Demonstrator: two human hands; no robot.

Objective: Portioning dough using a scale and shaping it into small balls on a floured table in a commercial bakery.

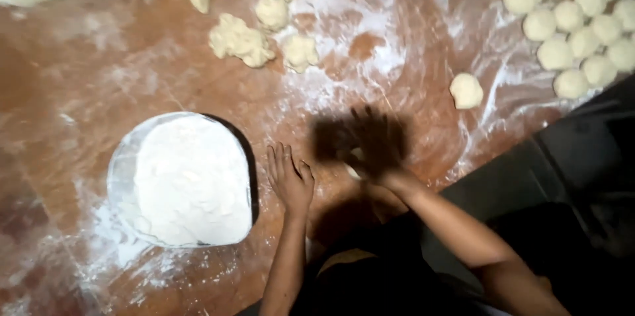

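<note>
Rolling dough piece (353, 170) under spread, blurred right hand (370, 141); left hand (288, 177) flat on worktop (99, 58); many round balls (575, 18) done, rough lumps (241, 39) remain.

Floury brown table (79, 84) w/ glossy film; matt soft dough balls (569, 18).

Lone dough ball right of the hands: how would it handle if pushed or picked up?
The lone dough ball is rounded but lumpy, so probably rolls unevenly. It looks soft, likely denting under grip. The floured table suggests little sticking.
</note>
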